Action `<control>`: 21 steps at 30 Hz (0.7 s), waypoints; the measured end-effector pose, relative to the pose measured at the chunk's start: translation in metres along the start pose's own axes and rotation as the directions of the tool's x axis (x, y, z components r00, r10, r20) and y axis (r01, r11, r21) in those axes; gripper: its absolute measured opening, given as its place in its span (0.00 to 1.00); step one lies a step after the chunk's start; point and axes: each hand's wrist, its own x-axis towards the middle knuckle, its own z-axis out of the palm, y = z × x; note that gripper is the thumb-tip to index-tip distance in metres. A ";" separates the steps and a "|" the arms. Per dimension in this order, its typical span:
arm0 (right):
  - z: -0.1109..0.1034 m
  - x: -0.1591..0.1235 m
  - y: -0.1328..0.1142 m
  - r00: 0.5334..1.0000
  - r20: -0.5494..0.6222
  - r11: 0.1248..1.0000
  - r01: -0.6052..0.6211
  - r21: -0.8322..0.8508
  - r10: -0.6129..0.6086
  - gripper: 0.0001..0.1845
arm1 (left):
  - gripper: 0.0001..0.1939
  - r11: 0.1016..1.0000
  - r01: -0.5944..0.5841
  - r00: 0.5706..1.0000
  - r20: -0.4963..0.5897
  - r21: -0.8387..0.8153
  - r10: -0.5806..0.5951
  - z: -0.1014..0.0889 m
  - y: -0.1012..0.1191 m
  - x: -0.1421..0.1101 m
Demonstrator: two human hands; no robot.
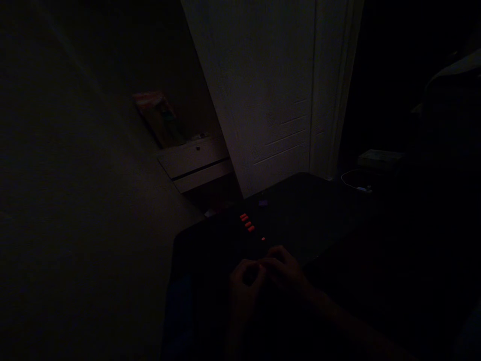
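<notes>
My left hand point(244, 283) and my right hand point(281, 268) meet over the near part of a dark table, fingertips touching. Both are closed in a pinch around something small, which the darkness and my fingers hide. Just beyond them lies a tiny pale-red piece point(263, 238). Farther off, several short red-orange cylinders point(248, 224) are lined up in a slanting row. A small purplish block point(263, 203) rests behind the row.
The room is very dark. The black tabletop point(300, 210) reaches toward a pale door point(278, 100). A white drawer unit point(203, 160) stands at the back left, with a bag-like package point(160, 118) on it. To the right are a white cable point(349, 183) and a pale box point(379, 156).
</notes>
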 end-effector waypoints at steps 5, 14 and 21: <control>-0.003 0.004 -0.003 1.000 0.020 1.000 -0.019 0.012 0.019 0.12 | 0.11 1.000 -0.023 0.999 -0.031 0.010 0.023 -0.001 -0.001 0.000; -0.004 0.003 -0.003 0.997 0.055 0.998 -0.060 0.015 0.059 0.11 | 0.09 0.999 -0.034 0.999 -0.030 0.008 0.035 -0.001 -0.005 0.000; -0.002 0.004 -0.001 0.999 0.038 0.998 -0.029 0.050 0.027 0.14 | 0.09 0.995 -0.097 0.994 -0.048 0.003 0.097 -0.002 -0.008 0.001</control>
